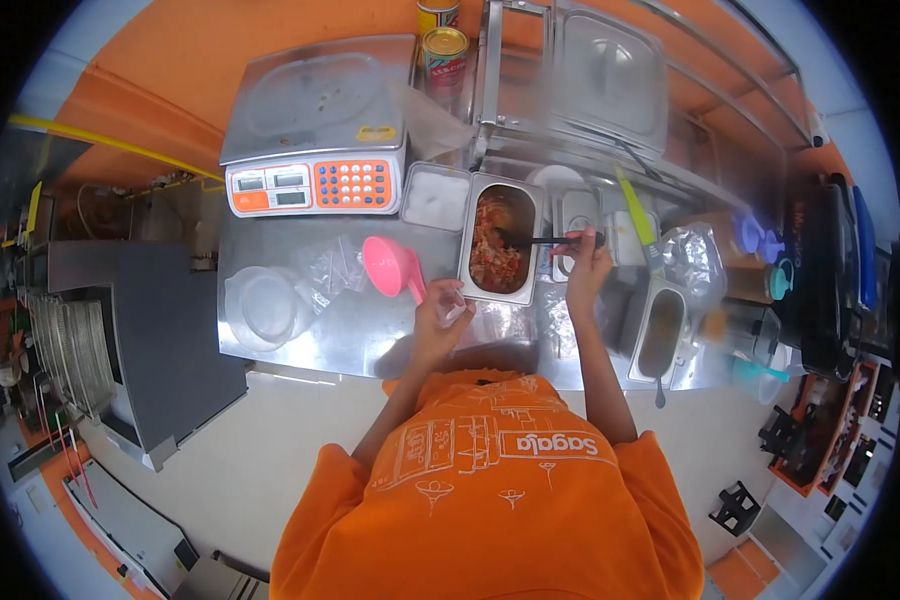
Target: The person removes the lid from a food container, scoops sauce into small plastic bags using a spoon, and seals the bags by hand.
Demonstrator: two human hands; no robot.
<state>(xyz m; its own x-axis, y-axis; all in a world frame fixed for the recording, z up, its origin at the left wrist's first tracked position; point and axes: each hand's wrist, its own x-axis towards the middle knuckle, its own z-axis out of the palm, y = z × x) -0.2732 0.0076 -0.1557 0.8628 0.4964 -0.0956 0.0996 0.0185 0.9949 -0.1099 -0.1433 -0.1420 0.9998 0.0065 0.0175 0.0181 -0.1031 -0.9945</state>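
Note:
A steel pan (533, 238) of reddish chopped food (494, 262) stands in front of me on the metal counter. My right hand (588, 262) is closed round the handle end of a black spoon (545, 240). Its bowl end dips into the food and is partly hidden there. Near the pan's front left corner, my left hand (440, 318) is closed on a small clear plastic cup (453, 308). Just left of it lies a pink scoop (390, 265), its handle pointing towards that hand.
A digital scale (315, 185) stands at the back left, with a white-filled tray (436, 195) beside it. Clear round bowls (265, 307) sit on the left. To the right are a green-handled tool (634, 207), a foil-like bag (692, 262) and a second steel pan (658, 330) near the front edge.

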